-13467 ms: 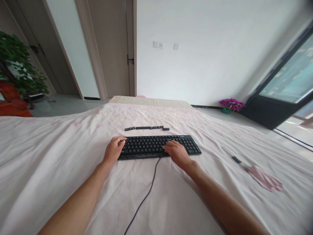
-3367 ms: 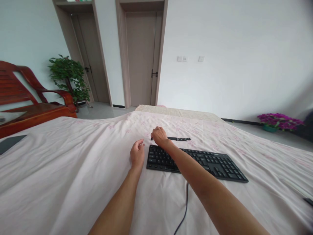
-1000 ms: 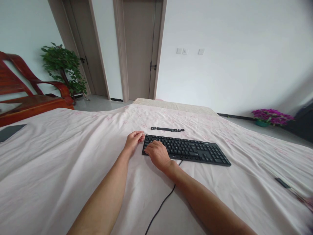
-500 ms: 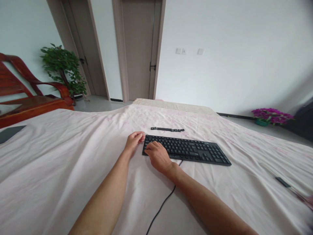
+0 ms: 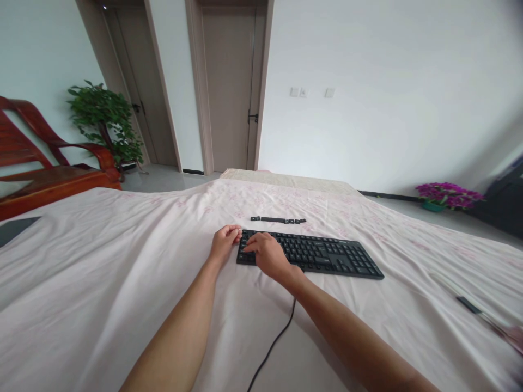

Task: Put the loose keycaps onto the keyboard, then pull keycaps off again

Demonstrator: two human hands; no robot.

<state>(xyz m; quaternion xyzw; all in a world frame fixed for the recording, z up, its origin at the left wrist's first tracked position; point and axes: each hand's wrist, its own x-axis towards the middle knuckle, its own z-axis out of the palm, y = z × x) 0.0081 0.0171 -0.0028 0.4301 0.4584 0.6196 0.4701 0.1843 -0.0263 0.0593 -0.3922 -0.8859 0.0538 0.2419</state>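
Note:
A black keyboard [image 5: 327, 256] lies on the pink sheet [image 5: 102, 261]. Its cable [image 5: 273, 340] runs back toward me. My right hand [image 5: 266, 254] rests on the keyboard's left end, fingers bent and pressed together over the keys; what they pinch, if anything, is hidden. My left hand [image 5: 223, 243] lies on the sheet against the keyboard's left edge, fingers curled in, with nothing showing in them. Just beyond the keyboard, a short row of loose black keycaps [image 5: 278, 220] sits on the sheet.
A dark flat object [image 5: 14, 228] lies at the sheet's left edge. A thin black-tipped tool with a pink cloth [image 5: 482, 313] lies at the right. A red wooden chair [image 5: 44, 174], a green plant [image 5: 104, 117], doors and purple flowers [image 5: 447, 195] stand beyond.
My right hand has slid a little further up onto the keyboard's left keys. My left hand stays curled beside the keyboard. The view has shifted slightly.

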